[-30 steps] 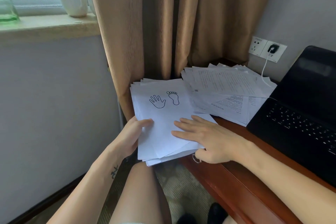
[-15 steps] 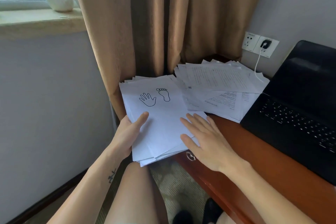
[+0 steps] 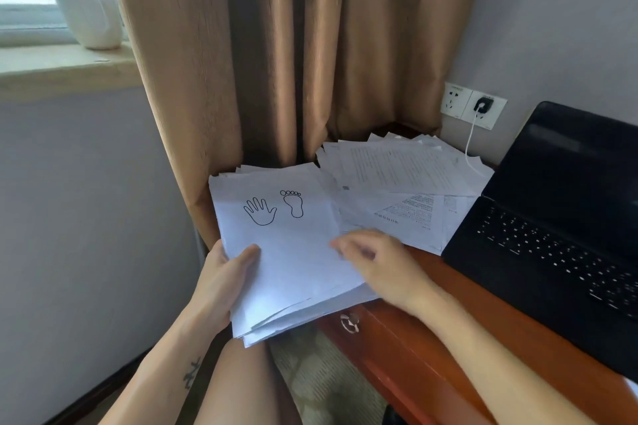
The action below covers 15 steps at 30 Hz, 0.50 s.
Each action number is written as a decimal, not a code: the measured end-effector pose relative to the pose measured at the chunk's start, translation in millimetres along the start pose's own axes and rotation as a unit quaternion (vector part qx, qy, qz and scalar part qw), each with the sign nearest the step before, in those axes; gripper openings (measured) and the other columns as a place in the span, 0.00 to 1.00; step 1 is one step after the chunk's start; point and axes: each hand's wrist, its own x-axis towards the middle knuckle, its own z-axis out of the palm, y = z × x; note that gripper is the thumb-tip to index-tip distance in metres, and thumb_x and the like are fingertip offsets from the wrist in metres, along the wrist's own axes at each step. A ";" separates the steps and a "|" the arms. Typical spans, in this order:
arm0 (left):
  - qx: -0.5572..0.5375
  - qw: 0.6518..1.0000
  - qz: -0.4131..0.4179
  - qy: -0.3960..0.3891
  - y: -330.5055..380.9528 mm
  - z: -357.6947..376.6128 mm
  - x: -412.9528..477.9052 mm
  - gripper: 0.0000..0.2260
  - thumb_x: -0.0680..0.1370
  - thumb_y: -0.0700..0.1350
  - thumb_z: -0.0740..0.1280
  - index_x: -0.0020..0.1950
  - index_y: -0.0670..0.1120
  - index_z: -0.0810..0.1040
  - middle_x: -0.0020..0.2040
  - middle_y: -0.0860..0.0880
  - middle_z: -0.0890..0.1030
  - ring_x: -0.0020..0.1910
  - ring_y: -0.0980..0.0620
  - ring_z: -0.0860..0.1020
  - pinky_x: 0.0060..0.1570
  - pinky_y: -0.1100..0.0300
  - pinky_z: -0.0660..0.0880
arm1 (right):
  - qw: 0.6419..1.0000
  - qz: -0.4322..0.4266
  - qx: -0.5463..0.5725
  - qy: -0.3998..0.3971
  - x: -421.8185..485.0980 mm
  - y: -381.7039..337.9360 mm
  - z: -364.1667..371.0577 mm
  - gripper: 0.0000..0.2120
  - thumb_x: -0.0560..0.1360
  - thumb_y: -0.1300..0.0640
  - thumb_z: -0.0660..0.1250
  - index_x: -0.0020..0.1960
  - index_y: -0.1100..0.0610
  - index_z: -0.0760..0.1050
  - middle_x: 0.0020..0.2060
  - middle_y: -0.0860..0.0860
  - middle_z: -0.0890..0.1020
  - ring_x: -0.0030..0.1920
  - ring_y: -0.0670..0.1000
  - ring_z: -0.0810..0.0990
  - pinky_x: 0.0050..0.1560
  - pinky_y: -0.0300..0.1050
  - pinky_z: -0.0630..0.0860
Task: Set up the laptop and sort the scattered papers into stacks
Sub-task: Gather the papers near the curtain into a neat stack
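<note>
A stack of white papers [image 3: 293, 252], topped by a sheet with a hand and a foot outline, overhangs the left end of the wooden desk [image 3: 448, 317]. My left hand [image 3: 224, 279] grips the stack's left edge, thumb on top. My right hand [image 3: 379, 269] rests on the stack's right edge, blurred, with its fingers curled at the sheets. A second, looser pile of printed papers [image 3: 404, 179] lies behind, toward the wall. The black laptop [image 3: 559, 228] stands open on the desk at the right, screen dark.
A tan curtain [image 3: 293, 62] hangs right behind the papers. A white charger cable [image 3: 470, 145] runs from the wall socket [image 3: 483, 105] down to the desk. A white mug [image 3: 89, 14] sits on the windowsill. My bare knee [image 3: 241, 383] is below the stack.
My right hand has moved from flat on the stack's lower right to its right edge, and its fingers have curled. My left hand keeps its grip on the left edge.
</note>
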 end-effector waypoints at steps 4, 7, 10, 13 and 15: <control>-0.001 1.000 -0.004 0.002 2.2 -1.4 3.8 0.10 0.83 0.37 0.66 0.59 0.49 0.80 0.50 0.50 0.88 0.46 0.46 0.88 0.46 0.51 0.81 | 0.997 0.051 0.027 0.051 50.4 20.4 -30.8 0.11 0.82 0.52 0.63 0.60 0.44 0.82 0.58 0.37 0.81 0.59 0.37 0.76 0.58 0.34 0.70; 0.004 1.000 -0.006 0.011 3.5 -1.2 7.6 0.08 0.83 0.37 0.67 0.58 0.49 0.80 0.48 0.50 0.89 0.44 0.47 0.88 0.44 0.53 0.81 | 0.994 0.062 -0.026 0.085 88.6 48.6 -32.4 0.11 0.81 0.53 0.64 0.62 0.47 0.79 0.61 0.44 0.80 0.64 0.46 0.74 0.65 0.43 0.70; 0.007 1.000 -0.014 0.021 3.7 -1.1 10.9 0.07 0.82 0.39 0.68 0.58 0.48 0.80 0.49 0.49 0.89 0.46 0.46 0.88 0.48 0.50 0.81 | 0.986 0.093 -0.124 0.069 122.4 68.2 -27.9 0.20 0.79 0.43 0.65 0.69 0.49 0.74 0.69 0.49 0.75 0.70 0.54 0.69 0.68 0.50 0.66; 0.008 0.999 -0.025 0.023 2.8 -1.3 13.7 0.07 0.82 0.39 0.68 0.59 0.48 0.80 0.50 0.48 0.88 0.47 0.45 0.87 0.53 0.48 0.82 | 0.964 0.146 -0.221 0.029 145.4 78.4 -20.5 0.35 0.73 0.26 0.58 0.70 0.49 0.70 0.69 0.49 0.73 0.70 0.57 0.68 0.67 0.56 0.65; 0.010 0.999 -0.028 0.020 2.7 -1.5 15.3 0.07 0.83 0.40 0.68 0.59 0.48 0.80 0.50 0.48 0.88 0.48 0.44 0.87 0.52 0.48 0.82 | 0.949 0.156 -0.272 0.033 155.3 82.6 -18.1 0.37 0.71 0.22 0.54 0.66 0.49 0.71 0.66 0.51 0.73 0.67 0.58 0.68 0.64 0.58 0.65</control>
